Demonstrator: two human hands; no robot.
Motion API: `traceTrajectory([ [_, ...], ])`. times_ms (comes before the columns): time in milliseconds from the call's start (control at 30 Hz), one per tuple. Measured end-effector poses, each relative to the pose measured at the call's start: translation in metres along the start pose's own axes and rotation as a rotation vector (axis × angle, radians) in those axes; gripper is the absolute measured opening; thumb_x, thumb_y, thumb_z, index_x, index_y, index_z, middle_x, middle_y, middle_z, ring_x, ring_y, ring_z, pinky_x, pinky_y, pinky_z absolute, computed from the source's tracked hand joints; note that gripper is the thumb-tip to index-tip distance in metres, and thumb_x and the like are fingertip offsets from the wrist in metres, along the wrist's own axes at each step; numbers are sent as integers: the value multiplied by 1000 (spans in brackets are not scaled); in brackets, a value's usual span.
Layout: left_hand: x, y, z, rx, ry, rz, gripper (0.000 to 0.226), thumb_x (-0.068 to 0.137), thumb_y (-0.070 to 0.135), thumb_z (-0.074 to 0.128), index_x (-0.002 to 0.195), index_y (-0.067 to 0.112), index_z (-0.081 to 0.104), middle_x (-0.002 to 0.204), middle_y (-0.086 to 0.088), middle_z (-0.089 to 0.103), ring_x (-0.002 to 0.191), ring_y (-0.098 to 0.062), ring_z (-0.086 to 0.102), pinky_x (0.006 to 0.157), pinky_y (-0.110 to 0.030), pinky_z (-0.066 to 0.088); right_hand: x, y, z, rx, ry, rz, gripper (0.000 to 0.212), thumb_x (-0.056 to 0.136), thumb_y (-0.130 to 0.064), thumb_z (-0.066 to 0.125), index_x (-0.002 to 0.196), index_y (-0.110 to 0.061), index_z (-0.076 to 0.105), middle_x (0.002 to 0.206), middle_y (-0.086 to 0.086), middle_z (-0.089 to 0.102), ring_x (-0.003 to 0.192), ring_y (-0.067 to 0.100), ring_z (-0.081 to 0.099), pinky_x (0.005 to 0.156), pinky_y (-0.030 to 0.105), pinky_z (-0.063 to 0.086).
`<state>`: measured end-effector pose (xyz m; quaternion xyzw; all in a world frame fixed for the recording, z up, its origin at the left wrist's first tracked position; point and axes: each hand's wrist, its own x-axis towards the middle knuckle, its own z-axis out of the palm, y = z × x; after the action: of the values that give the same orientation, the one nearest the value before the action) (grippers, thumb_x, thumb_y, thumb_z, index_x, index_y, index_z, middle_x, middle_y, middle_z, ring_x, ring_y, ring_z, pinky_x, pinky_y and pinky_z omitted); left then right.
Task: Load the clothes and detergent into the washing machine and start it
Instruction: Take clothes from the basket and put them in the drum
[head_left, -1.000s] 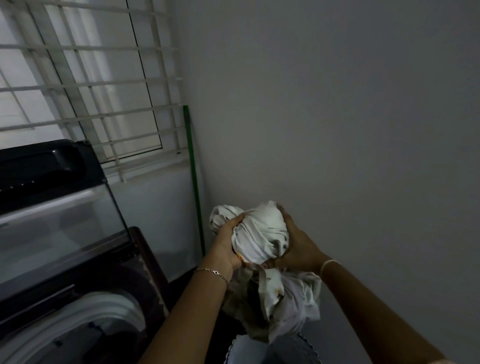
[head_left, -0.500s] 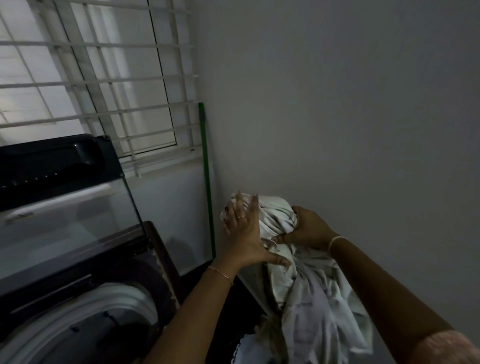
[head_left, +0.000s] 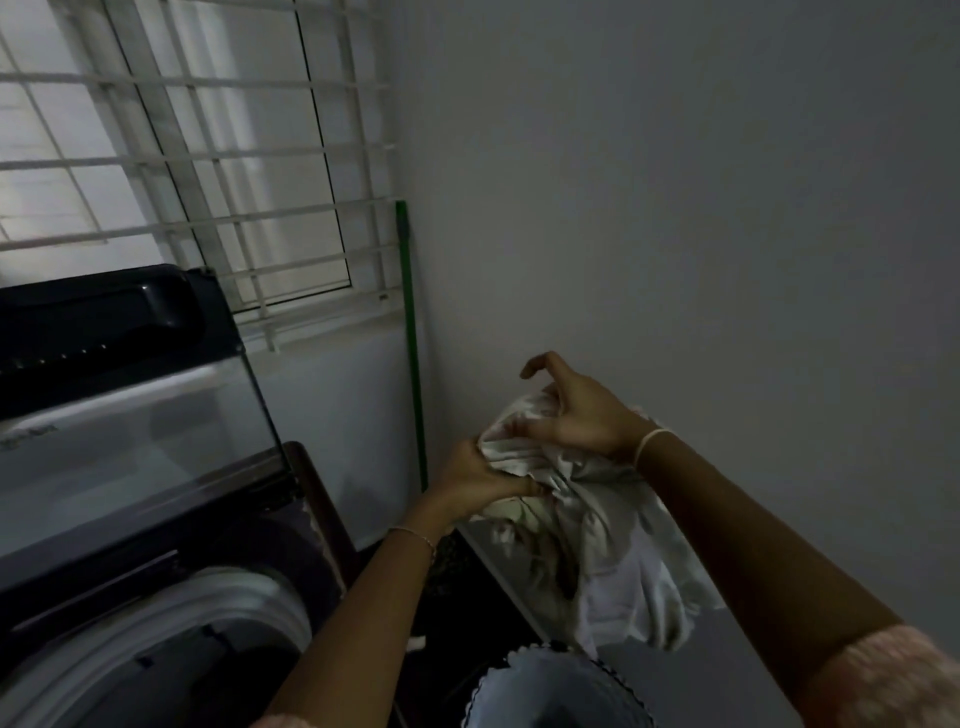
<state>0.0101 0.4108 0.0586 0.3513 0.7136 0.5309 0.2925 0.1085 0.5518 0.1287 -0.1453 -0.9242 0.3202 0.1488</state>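
Note:
A white patterned garment (head_left: 608, 525) hangs bunched in the air to the right of the top-load washing machine (head_left: 171, 639). My left hand (head_left: 480, 475) grips its left upper edge in a closed fist. Over the top of the bundle, my right hand (head_left: 574, 410) rests with fingers partly spread, some lifted off the cloth and the lower ones touching it. The machine's dark glass lid (head_left: 130, 405) stands raised, and the white rim of the drum opening (head_left: 228, 597) shows at lower left. No detergent is visible.
A barred window (head_left: 197, 156) fills the upper left, and a green pole (head_left: 413, 343) leans in the corner. A grey wall (head_left: 701, 208) is close on the right. A pale scalloped-edged basket (head_left: 556, 691) sits below the garment. A dark wooden piece (head_left: 322, 509) stands beside the machine.
The garment bundle has dropped lower and loosened, with more cloth hanging down. My left hand went from flat against it to a fist on its edge; my right hand's fingers have lifted open.

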Motion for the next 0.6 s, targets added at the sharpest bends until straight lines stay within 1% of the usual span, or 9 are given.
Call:
traceTrajectory([
  [67,-4,-2,3,-125,30,17,45,67,2,83,109,9,68,102,-1,71,95,-9,69,70,-12,52,5,-1,3,62,101,14,52,77,-59,66,115,-34,41,77,-4,57,66,7,54,67,28,41],
  [133,-6,-5,5,-198,77,8,42,68,4,83,107,12,68,99,2,72,89,-5,69,73,-17,55,11,1,4,99,237,7,51,78,-63,59,117,-33,43,83,-7,61,76,9,57,74,32,43],
  [200,-4,-12,8,-264,124,-22,42,67,10,85,105,16,69,100,2,72,90,-8,69,76,-22,56,13,1,-1,32,431,-3,52,80,-63,53,122,-33,47,104,-8,63,100,16,57,90,40,44],
  [233,-3,-14,9,-321,154,-42,36,68,10,85,99,20,69,94,6,72,84,-5,69,70,-19,56,12,1,-3,-39,516,10,52,81,-60,51,124,-31,49,113,-6,62,109,20,54,96,43,42],
  [300,-3,-16,8,-429,231,-61,28,70,9,83,88,25,69,79,14,71,70,0,68,60,-16,54,4,5,-4,-174,618,76,50,83,-57,47,123,-29,56,121,-2,62,115,24,52,99,42,39],
  [333,-3,-17,7,-482,266,-80,27,72,8,81,90,24,70,80,12,72,72,-4,69,62,-21,56,-1,10,-1,-185,632,113,49,83,-61,45,119,-31,59,120,-2,63,115,24,54,99,40,40],
  [467,-1,-8,3,-608,272,-43,42,67,11,83,106,16,71,105,-7,73,95,-25,69,88,-45,55,-17,30,26,319,590,293,72,75,-85,31,122,-37,57,125,-8,63,119,17,55,107,44,39],
  [533,-1,-3,6,-657,225,1,57,56,22,85,110,15,70,107,-7,73,99,-26,69,88,-43,55,-20,44,41,627,575,384,78,72,-86,33,128,-36,55,132,-10,58,126,14,50,114,43,31],
  [600,0,-1,10,-707,183,35,55,59,21,84,111,14,69,106,-6,73,98,-23,70,77,-33,57,-23,67,57,814,527,454,85,71,-87,39,134,-31,52,136,-7,56,129,15,48,116,43,29],
])
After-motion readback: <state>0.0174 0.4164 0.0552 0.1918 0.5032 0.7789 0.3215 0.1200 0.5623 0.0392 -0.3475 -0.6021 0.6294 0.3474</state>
